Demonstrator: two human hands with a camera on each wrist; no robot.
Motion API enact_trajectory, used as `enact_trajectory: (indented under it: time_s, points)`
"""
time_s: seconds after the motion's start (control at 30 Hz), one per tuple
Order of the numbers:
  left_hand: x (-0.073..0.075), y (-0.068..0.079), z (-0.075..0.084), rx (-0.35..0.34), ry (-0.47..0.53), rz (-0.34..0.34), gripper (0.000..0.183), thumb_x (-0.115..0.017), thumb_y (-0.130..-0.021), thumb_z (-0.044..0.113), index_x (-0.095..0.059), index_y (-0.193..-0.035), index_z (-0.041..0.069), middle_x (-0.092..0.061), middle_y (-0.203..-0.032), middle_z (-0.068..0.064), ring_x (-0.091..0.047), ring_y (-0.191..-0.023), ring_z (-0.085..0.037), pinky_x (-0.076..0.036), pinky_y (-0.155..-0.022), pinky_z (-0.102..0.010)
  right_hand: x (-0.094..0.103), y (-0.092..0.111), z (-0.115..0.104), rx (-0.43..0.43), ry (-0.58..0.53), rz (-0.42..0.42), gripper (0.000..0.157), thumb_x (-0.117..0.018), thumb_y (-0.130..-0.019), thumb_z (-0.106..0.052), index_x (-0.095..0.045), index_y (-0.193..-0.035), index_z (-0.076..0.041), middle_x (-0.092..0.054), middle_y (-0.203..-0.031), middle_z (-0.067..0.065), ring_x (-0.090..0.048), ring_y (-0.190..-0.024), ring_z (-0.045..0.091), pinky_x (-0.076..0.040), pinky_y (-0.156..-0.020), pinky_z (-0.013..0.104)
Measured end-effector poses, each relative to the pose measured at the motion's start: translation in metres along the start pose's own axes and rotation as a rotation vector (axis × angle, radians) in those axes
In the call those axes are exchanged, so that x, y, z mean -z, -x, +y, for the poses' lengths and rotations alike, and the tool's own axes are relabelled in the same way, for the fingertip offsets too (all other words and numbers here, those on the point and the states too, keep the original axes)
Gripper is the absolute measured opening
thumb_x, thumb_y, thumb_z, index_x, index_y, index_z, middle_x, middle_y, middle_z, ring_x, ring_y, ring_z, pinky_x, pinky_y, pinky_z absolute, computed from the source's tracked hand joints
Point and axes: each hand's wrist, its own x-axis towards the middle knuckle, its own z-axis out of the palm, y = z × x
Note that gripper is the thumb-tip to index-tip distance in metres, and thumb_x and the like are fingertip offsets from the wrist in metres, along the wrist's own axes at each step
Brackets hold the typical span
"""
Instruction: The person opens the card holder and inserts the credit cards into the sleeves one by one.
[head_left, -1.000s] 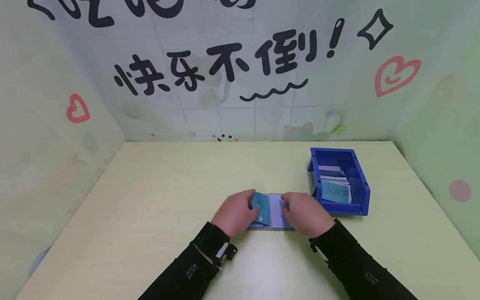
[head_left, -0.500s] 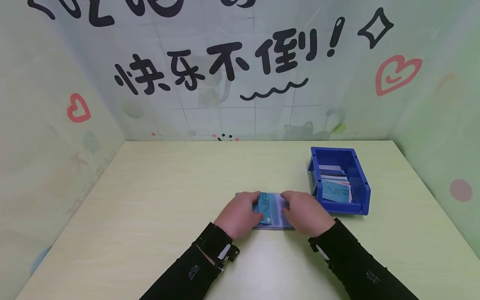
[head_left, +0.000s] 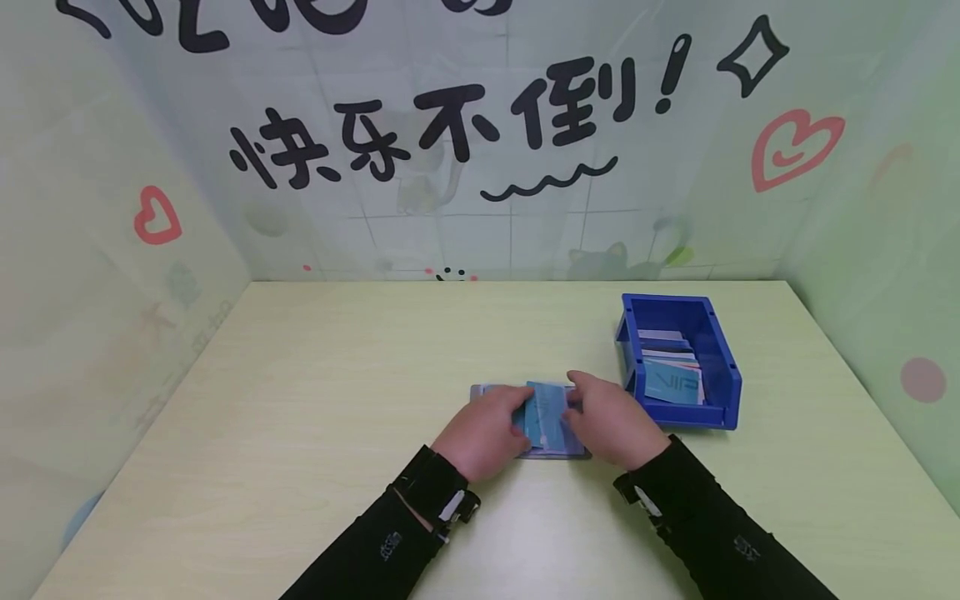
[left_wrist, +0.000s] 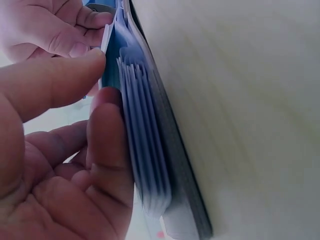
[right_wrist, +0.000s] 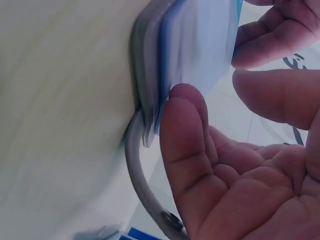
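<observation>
A card holder [head_left: 558,456] with a dark cover lies opened out on the table, and both hands are over it. My left hand [head_left: 483,429] pinches a blue card [head_left: 533,417], whose right part looks paler, as if behind the film of a clear sleeve [head_left: 553,417]. Stacked sleeves [left_wrist: 145,135] stand beside the left fingers in the left wrist view. At the sleeve's right edge is my right hand [head_left: 611,421], its index finger raised. The right wrist view shows one finger [right_wrist: 182,120] against the holder's edge and the thumb [right_wrist: 275,95] apart from it.
A blue plastic bin [head_left: 726,367] stands at the right, behind the right hand. Several cards [head_left: 670,382] lie in it, a blue VIP card in front. From the holder curves a grey strap [right_wrist: 137,165] with a snap button. The pale wooden table [head_left: 360,358] meets printed walls.
The left hand has moved right with the blue card, which now shows paler over its right part. The right hand's fingers have spread and its index finger has lifted.
</observation>
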Motion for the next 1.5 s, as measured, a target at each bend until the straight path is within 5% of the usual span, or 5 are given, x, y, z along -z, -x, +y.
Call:
enact_trajectory:
  time_s: [0.5, 0.73, 1.13, 1.3, 1.5]
  points:
    - [-0.002, -0.002, -0.001, 0.01, -0.061, 0.001, 0.059, -0.074, -0.096, 0.011, -0.055, -0.152, 0.007, -0.06, -0.153, -0.008, -0.056, -0.142, -0.025, -0.047, -0.117, -0.044, 0.001, -0.004, 0.008, 0.01, -0.109, 0.036, 0.048, -0.059, -0.105, -0.014, -0.051, -0.149, 0.005, -0.074, -0.123, 0.016, -0.068, -0.101, 0.023, -0.06, -0.088, 0.042]
    - [-0.004, -0.002, -0.002, 0.027, -0.06, 0.008, 0.068, -0.076, -0.097, 0.015, -0.047, -0.157, 0.008, -0.056, -0.157, -0.008, -0.057, -0.14, -0.024, -0.046, -0.118, -0.043, 0.0, -0.007, 0.009, -0.03, -0.222, -0.01, 0.053, -0.058, -0.103, -0.012, -0.045, -0.152, 0.005, -0.07, -0.101, 0.01, -0.061, -0.078, 0.019, -0.046, -0.061, 0.031]
    - [-0.005, -0.001, -0.001, 0.033, -0.057, 0.023, 0.073, -0.078, -0.096, 0.018, -0.044, -0.16, 0.01, -0.054, -0.158, -0.012, -0.057, -0.14, -0.027, -0.047, -0.117, -0.044, -0.005, -0.008, 0.01, -0.047, -0.27, -0.074, 0.051, -0.065, -0.101, -0.01, -0.049, -0.148, 0.003, -0.064, -0.077, 0.008, -0.056, -0.062, 0.02, -0.037, -0.053, 0.028]
    - [-0.001, 0.0, -0.002, 0.072, -0.044, 0.048, 0.069, -0.077, -0.097, 0.02, -0.046, -0.158, 0.009, -0.053, -0.156, -0.014, -0.062, -0.123, -0.026, -0.051, -0.112, -0.044, -0.004, -0.006, 0.01, -0.047, -0.298, -0.077, 0.049, -0.064, -0.101, -0.008, -0.048, -0.146, 0.003, -0.064, -0.079, 0.009, -0.058, -0.063, 0.02, -0.039, -0.054, 0.028]
    - [0.006, -0.002, -0.01, 0.145, -0.179, 0.142, 0.055, -0.077, -0.096, 0.023, -0.061, -0.146, 0.006, -0.059, -0.146, -0.016, -0.068, -0.117, -0.031, -0.055, -0.106, -0.044, -0.004, -0.004, 0.008, -0.028, -0.343, -0.049, 0.053, -0.062, -0.1, -0.007, -0.043, -0.148, -0.001, -0.063, -0.079, 0.009, -0.059, -0.063, 0.022, -0.042, -0.056, 0.031]
